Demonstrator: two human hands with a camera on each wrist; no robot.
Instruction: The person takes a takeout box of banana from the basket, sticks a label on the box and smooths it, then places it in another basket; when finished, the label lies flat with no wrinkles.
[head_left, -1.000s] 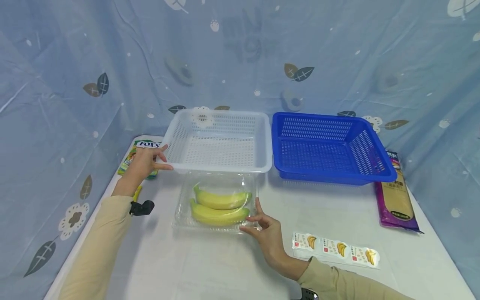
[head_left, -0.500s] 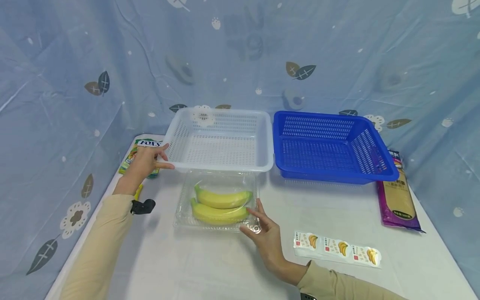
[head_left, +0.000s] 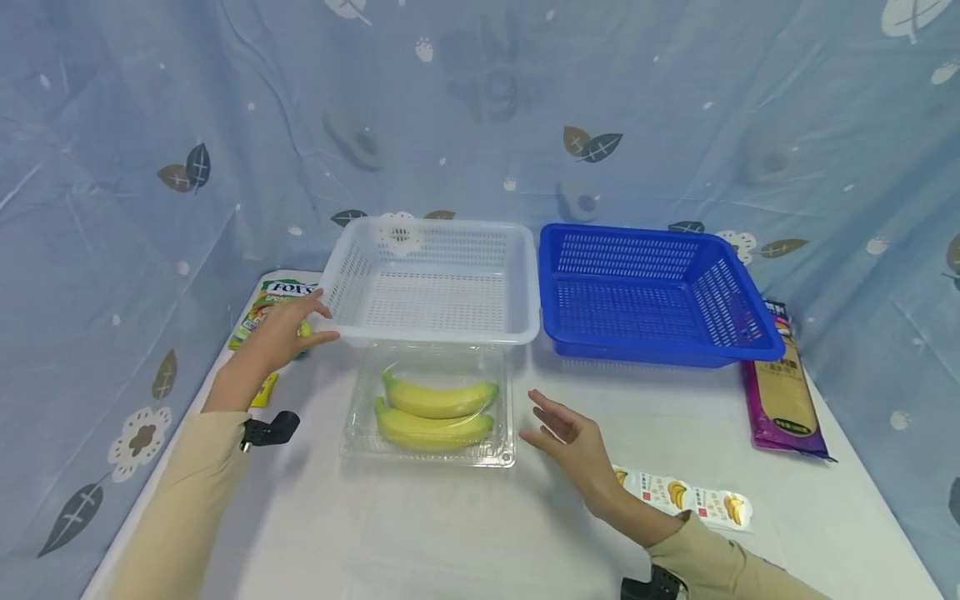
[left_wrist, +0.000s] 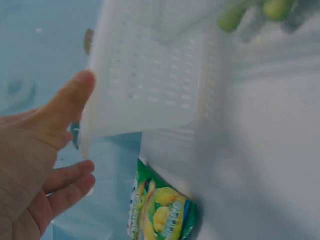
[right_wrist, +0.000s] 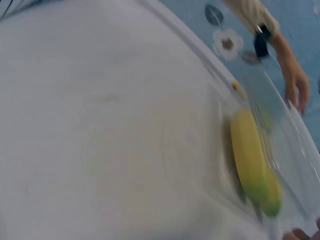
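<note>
My right hand hovers just right of a clear plastic box, fingers loosely bent, holding nothing. Two yellow bananas lie side by side in the box, under its transparent lid. At the left front corner of a white plastic basket is my left hand, thumb and fingers spread apart. In the left wrist view the thumb lies against or very near the basket's rim, while the other fingers stand clear of it. The right wrist view is blurred but shows the bananas.
A blue basket stands right of the white one. Beyond it lies a purple food packet. A strip of banana stickers lies partly behind my right wrist. At the left are a FOX'S candy bag and a small yellow item.
My right hand has let go of the clear box's right front corner and moved right. My left hand has shifted slightly left at the basket corner. Box and baskets stay in place.
</note>
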